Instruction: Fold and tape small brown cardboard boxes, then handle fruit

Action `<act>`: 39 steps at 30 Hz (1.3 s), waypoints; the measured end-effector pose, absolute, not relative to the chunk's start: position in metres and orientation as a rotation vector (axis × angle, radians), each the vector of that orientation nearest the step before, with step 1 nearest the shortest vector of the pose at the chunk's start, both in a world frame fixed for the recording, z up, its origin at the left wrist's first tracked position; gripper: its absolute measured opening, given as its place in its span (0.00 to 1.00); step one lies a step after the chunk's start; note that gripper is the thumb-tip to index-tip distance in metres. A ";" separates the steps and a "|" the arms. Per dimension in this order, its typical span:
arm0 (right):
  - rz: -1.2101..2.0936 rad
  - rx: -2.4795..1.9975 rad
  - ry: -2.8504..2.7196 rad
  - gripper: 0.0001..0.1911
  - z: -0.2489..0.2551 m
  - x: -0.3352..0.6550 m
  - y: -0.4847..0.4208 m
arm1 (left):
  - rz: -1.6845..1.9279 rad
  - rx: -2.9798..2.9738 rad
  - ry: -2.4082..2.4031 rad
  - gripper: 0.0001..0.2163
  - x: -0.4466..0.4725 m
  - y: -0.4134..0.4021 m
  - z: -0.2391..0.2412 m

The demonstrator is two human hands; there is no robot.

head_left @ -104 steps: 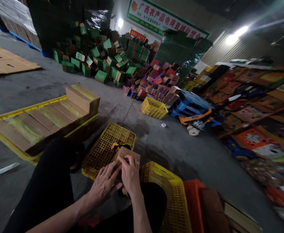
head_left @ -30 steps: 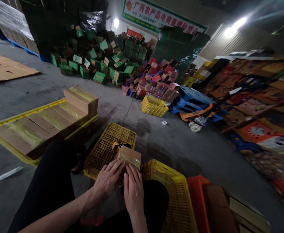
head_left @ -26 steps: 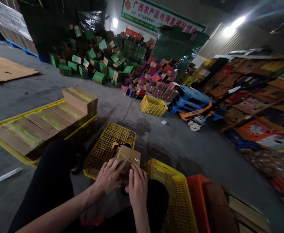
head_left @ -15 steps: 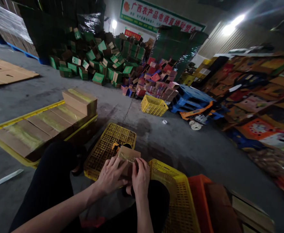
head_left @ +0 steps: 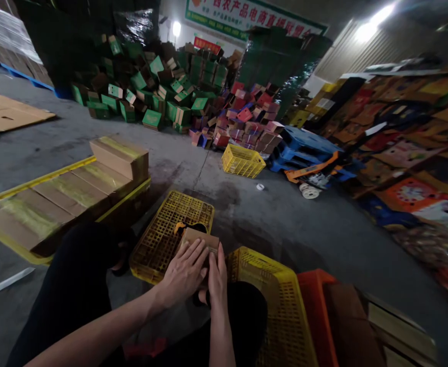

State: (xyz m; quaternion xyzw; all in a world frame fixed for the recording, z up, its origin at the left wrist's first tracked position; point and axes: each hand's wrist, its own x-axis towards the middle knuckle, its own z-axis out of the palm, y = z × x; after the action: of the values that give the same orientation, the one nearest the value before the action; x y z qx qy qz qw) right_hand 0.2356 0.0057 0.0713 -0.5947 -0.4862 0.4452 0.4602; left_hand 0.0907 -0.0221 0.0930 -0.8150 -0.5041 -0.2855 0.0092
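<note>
A small brown cardboard box (head_left: 204, 237) rests on an upturned yellow crate (head_left: 158, 239) in front of my knees. My left hand (head_left: 183, 272) lies flat on the box top, fingers stretched out and spread. Beside it, my right hand (head_left: 217, 275) presses edge-on against the box's right side, fingers straight and held together. An orange and black tape dispenser (head_left: 181, 228) peeks out just behind the box.
Sealed brown boxes (head_left: 94, 176) fill a yellow tray to the left. A yellow crate (head_left: 273, 306) and an orange crate (head_left: 311, 316) stand at my right. Beyond lie another yellow crate (head_left: 242, 160), blue pallets (head_left: 304, 148) and heaps of green and red boxes (head_left: 193, 97).
My left hand has slid up over the box top and flattened. My right hand has left the taped top and now presses along the box's right side.
</note>
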 end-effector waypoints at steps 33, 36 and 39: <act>1.313 -1.278 -0.952 0.29 0.081 0.249 0.029 | -0.816 -2.589 -1.584 0.27 0.087 -0.029 0.104; 1.250 -1.318 -0.978 0.29 0.074 0.251 0.031 | -0.800 -2.586 -1.624 0.27 0.091 -0.027 0.106; 1.219 -1.332 -0.985 0.30 0.075 0.250 0.029 | -0.781 -2.591 -1.667 0.26 0.095 -0.024 0.108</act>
State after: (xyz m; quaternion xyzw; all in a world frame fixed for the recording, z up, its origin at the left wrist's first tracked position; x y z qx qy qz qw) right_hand 0.2502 0.0290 0.0748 -0.5548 -0.4102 0.5076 0.5161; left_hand 0.0955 -0.0239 0.1080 -0.8150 -0.5245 -0.2458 -0.0184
